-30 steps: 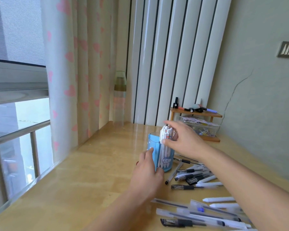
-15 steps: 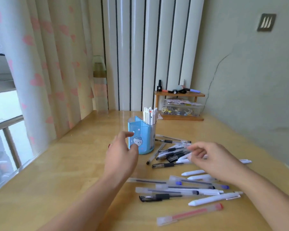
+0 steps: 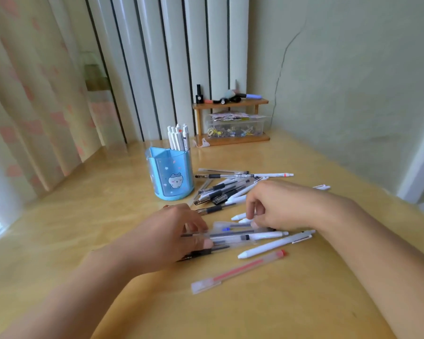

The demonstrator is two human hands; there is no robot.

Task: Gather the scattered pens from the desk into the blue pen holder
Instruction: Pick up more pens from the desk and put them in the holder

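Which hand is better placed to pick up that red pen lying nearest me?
Probably the right hand: the red pen lies apart on its side, and its fingers look freer. The left hand already presses on the clear pens.

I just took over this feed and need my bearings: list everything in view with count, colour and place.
blue pen holder: one, blue, cat picture, back left of the pen pile
white pens: several, upright in the holder
loose pens: many, black, clear and white, scattered on the desk right of the holder
red pen: one, clear with red, nearest the camera
desk: one, light wood
wooden shelf: one, brown, back corner, small items on top
clear box: one, under the shelf top
curtain: pale with pink hearts, left
left hand: fingers on clear pens
right hand: fingers curled over white pens
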